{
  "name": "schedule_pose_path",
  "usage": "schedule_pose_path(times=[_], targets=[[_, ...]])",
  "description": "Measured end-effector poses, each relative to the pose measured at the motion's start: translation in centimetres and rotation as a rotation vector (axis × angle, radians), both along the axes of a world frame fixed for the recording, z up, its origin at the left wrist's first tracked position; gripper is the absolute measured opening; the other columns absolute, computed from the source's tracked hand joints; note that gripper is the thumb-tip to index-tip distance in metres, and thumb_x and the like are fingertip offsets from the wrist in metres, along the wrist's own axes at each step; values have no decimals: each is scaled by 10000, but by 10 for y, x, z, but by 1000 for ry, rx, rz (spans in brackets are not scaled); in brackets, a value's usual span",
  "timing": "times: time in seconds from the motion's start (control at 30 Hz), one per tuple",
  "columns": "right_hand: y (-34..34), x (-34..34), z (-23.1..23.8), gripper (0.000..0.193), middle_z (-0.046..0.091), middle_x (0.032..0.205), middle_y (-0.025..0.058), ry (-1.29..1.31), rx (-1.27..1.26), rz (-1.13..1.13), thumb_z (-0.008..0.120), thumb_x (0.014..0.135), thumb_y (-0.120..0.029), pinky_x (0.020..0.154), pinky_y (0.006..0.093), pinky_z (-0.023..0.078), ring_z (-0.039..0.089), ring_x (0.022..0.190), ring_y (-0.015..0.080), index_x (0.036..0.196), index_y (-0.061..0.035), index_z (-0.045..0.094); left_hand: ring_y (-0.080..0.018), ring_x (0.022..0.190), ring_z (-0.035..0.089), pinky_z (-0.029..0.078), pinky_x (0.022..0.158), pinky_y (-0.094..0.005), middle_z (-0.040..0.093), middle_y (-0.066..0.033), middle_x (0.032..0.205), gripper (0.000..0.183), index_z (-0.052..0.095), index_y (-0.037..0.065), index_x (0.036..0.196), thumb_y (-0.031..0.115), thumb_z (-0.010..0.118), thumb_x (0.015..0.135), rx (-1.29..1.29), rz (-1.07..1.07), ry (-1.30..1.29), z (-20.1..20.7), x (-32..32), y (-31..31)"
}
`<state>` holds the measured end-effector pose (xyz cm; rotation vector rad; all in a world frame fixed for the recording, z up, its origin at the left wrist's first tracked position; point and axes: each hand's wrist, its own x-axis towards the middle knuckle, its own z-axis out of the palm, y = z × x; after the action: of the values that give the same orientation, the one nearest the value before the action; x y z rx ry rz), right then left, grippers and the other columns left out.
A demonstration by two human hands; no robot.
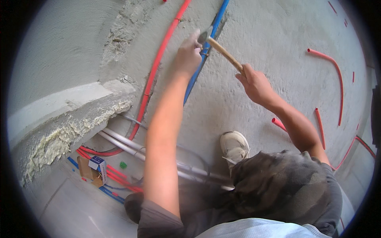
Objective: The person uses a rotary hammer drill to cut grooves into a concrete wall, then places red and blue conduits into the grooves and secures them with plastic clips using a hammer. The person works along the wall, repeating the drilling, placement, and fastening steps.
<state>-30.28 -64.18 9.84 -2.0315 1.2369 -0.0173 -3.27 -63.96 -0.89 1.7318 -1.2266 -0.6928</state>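
A hammer (217, 46) is gripped in the right hand (258, 85), whose fingers are wrapped round the lower end of its pale wooden handle (228, 56). From that grip the handle is pointed between ten and eleven o'clock, so that the hammer head (203, 37) is held at the blue pipe (198, 70), just beside the fingertips of the left hand (189, 55). The blue pipe is laid along the concrete floor (246, 115), its long axis set from about one o'clock to seven, and its line is met by the handle at a broad angle. The left hand is placed nearer to the pipe, with its fingers bent towards two o'clock, near a thin band (205, 54) looped across it. Whether anything is pinched there, or how far apart the fingertips are, cannot be told, nor can contact with the metal be judged. From the right hand, the left is found at about ten o'clock. A red pipe (155, 69) is laid at nine o'clock from the left hand, and a shoe (235, 146) is planted at six o'clock from the hammer.
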Motion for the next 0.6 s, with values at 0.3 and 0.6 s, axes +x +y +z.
schedule_pose_path(times=[0.3,0.6], targets=[[13,-24,-21,309,620,806,193,-191,106,-306,667,1078,-299,696,489,475,562,718,345,1089,-17,541,-367,989,682,567,858,-447,713,-126,981,212,756,27,968,-83,628,840,-266,-273,-442,1,0,-5],[18,-21,-18,310,643,846,206,-115,176,-289,675,1070,-309,728,485,494,594,759,352,1140,-24,575,-369,1003,674,569,859,-446,707,-143,1005,206,724,20,937,-88,631,789,-332,-390,-512,-5,1,-9]])
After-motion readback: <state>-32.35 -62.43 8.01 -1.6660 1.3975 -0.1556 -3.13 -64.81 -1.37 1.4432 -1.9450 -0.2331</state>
